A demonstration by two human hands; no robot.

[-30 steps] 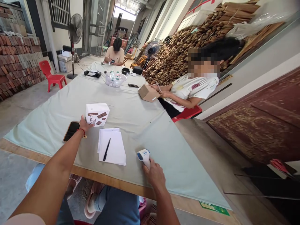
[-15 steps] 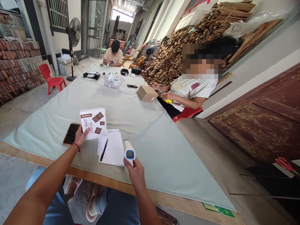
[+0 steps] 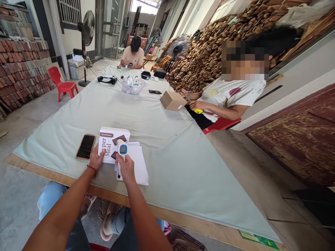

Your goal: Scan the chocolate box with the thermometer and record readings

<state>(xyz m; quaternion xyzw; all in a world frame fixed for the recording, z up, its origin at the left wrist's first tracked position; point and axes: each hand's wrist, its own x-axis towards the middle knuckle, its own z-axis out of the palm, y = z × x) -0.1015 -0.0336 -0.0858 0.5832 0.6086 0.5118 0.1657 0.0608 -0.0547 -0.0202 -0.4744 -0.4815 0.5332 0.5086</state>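
Note:
My left hand [image 3: 96,157] is closed on the lower left edge of a white box [image 3: 107,135] printed "NutriMotion" and "Meal" with brown bars. In my right hand [image 3: 126,168] is a white infrared thermometer [image 3: 121,143], its blue-rimmed screen facing me. The thermometer is in front of the box and hides part of its print; whether the two touch, I cannot tell. Under and to the right of the box lie white paper sheets [image 3: 138,162]. Only the tip of a black pen [image 3: 119,176] shows below my right hand. A phone [image 3: 86,146] lies left of the box.
Farther along the cloth-covered table [image 3: 167,167] are a cardboard box [image 3: 171,101], a clear basket with bottles [image 3: 134,89], a dark phone [image 3: 155,92] and a black headset [image 3: 107,80]. One person sits at the right holding a yellow tape measure [image 3: 198,111]; another sits at the far end.
My right hand has brought the thermometer left, in front of the box. The box in my left hand sits slightly lower over the papers. The whole view has shifted a little.

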